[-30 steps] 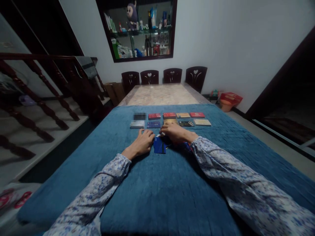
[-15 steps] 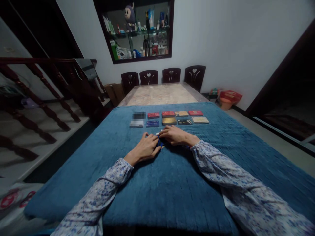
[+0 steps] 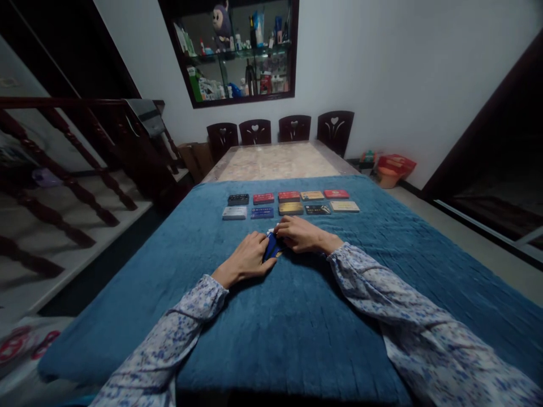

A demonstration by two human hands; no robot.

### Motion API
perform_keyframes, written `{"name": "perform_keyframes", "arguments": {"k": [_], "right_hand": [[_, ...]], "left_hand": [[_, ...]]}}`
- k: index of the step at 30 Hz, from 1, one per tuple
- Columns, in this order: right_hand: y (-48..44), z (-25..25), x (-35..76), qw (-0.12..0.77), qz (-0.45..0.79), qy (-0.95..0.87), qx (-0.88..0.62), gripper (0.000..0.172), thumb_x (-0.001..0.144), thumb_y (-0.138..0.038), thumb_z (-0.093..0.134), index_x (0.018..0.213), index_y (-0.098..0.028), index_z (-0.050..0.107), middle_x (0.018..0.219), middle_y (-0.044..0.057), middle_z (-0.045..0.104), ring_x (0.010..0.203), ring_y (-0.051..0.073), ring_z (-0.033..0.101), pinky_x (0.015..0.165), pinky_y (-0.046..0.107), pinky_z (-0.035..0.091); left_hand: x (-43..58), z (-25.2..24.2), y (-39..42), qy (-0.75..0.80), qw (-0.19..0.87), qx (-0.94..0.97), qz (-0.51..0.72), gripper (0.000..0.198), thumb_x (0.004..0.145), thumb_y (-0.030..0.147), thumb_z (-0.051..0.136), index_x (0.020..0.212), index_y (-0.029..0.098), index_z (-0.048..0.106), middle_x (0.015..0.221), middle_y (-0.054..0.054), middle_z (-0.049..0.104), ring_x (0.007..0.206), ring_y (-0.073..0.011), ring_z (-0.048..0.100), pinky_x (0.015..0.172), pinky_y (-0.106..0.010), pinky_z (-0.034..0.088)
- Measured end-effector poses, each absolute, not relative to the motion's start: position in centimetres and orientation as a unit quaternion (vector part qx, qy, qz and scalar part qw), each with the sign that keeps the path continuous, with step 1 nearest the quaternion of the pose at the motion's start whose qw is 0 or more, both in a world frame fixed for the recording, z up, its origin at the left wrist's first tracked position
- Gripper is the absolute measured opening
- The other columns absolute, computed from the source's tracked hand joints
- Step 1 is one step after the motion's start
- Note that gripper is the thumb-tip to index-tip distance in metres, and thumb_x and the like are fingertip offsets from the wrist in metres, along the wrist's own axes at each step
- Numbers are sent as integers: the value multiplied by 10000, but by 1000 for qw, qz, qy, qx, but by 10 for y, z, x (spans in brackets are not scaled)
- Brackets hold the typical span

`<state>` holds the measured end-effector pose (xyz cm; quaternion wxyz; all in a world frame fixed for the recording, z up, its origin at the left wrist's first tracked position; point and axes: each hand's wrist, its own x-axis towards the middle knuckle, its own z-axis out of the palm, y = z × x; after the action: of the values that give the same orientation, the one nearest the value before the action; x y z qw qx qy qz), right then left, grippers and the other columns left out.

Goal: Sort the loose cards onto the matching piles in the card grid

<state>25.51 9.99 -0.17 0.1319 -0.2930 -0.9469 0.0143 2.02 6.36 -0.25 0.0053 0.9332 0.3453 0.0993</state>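
Note:
A flat blue packet [image 3: 271, 247] lies between my hands on the blue cloth, with a small white edge at its far end. My left hand [image 3: 246, 256] grips its left side, the fingers over the top and the thumb along the near edge. On the right, my right hand [image 3: 300, 234] has its fingers bent and pressed together on the packet's far right part, hiding that part. Just beyond my hands, card stacks stand in two rows. Nearest are a blue stack [image 3: 262, 213], a gold stack [image 3: 291, 208] and a black stack [image 3: 318, 210].
Blue cloth [image 3: 271, 333] covers the near part of the table; the marble-patterned top [image 3: 280, 161] shows beyond. Dark chairs [image 3: 294, 129] stand at the far end. A wooden railing [image 3: 76, 186] runs along the left; an orange bin [image 3: 387, 177] stands at right.
My left hand has shifted slightly left, baring more of the blue packet. My right hand stays nearly in place. The view has moved a little.

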Motion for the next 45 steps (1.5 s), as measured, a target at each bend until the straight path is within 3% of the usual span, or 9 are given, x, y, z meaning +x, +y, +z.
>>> {"name": "perform_keyframes", "arguments": {"k": [8,14,22,29,34,38,45], "right_hand": [[96,3,258,147,39,-952,-267,330,820,-183,695,1147,-173,736,1189,115,732,1052,262,563,928,424,466],[98,-1,259,140,42,-952,-271,448,783,-218,766,1227,-196,711,1236,121,705,1085,268,553,924,426,460],[98,2,255,163,37,-953,-254,299,860,-168,698,1155,-181,738,1113,102,750,1013,244,582,903,394,463],[96,3,250,178,6,-934,-310,223,977,-140,571,1105,-189,747,942,88,745,912,204,614,794,325,432],[91,5,248,186,25,-919,-347,287,940,-112,596,1187,-198,716,1002,94,741,918,208,639,806,326,450],[88,3,247,189,40,-906,-378,394,944,-109,582,1313,-234,640,1103,100,740,947,220,662,830,336,463],[91,-7,244,182,51,-895,-404,477,939,-91,540,1399,-216,561,1189,132,709,1018,251,665,856,361,497]], "left_hand": [[13,-8,69,320,52,935,145,214,894,214,547,1062,142,659,1148,-161,651,1094,-281,598,984,-453,549],[11,-4,69,316,57,935,149,175,880,172,546,986,152,684,1017,-125,659,975,-247,632,901,-410,572],[6,2,69,309,53,933,176,231,866,137,543,988,160,737,957,-95,711,874,-212,672,835,-353,565],[-2,-2,80,321,14,923,210,254,875,120,522,997,157,742,898,-87,695,828,-205,668,783,-345,579],[-6,-5,86,315,40,918,238,354,883,83,515,1169,161,708,963,-82,712,868,-200,688,835,-359,600],[-6,-10,89,302,60,912,271,456,892,49,492,1312,169,624,1133,-107,731,1018,-218,707,929,-394,598],[-7,-17,93,314,78,903,283,463,872,16,471,1301,156,575,1199,-123,722,1094,-222,700,979,-400,589]]}}
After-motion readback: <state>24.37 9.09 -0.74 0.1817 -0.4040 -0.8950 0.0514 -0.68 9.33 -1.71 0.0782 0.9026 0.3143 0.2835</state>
